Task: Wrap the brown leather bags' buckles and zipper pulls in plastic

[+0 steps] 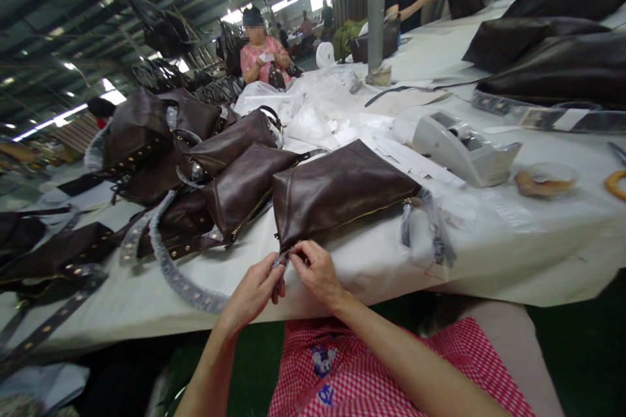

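A dark brown leather handbag (342, 189) lies on the white-covered table in front of me, its gold zipper along the near edge. At its near left corner both my hands meet. My left hand (257, 287) is closed on the end of a plastic-wrapped strap (280, 259) there. Beside it, my right hand (315, 270) pinches at the same spot, thumb against fingers; the small part between them is hidden. Another plastic-wrapped strap (435, 228) hangs from the bag's right end over the table edge.
More brown handbags (249, 186) pile up on the left, with studded wrapped straps (180, 287). On the right stand a grey tape dispenser (464, 146), a clear dish (545, 181) and orange-handled scissors (616, 184). A metal post (376, 13) rises behind; two co-workers handle bags across the table.
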`<state>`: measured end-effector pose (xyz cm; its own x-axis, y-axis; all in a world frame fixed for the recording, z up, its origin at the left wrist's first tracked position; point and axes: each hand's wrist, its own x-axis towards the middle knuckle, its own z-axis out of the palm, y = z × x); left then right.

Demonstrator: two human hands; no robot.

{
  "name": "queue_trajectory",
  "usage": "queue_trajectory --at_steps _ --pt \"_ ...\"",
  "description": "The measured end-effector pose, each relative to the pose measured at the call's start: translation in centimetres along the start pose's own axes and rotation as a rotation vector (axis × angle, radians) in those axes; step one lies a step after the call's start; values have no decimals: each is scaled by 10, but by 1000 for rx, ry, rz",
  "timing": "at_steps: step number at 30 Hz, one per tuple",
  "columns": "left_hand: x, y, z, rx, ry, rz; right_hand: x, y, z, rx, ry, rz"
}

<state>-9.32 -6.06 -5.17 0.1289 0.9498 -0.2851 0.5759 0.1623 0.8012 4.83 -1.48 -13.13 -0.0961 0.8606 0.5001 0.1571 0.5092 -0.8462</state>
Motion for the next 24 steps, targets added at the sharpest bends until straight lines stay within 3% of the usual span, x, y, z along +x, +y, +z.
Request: queue_trajectory --at_steps 5,9,15,20,24 --pt "-4 9 2 50 -6 15 -2 1 -10 -339 8 -400" --pt "-6 12 1 71 17 24 8 -5 -19 -473 88 -581" --pt "-8 16 -5 224 121 37 33 -4 -21 -378 -96 -610" --pt "-8 16 -8 387 165 -2 39 5 -15 -290 -135 -529" --pt "-7 17 2 461 172 -34 43 6 -14 -330 -147 -509"
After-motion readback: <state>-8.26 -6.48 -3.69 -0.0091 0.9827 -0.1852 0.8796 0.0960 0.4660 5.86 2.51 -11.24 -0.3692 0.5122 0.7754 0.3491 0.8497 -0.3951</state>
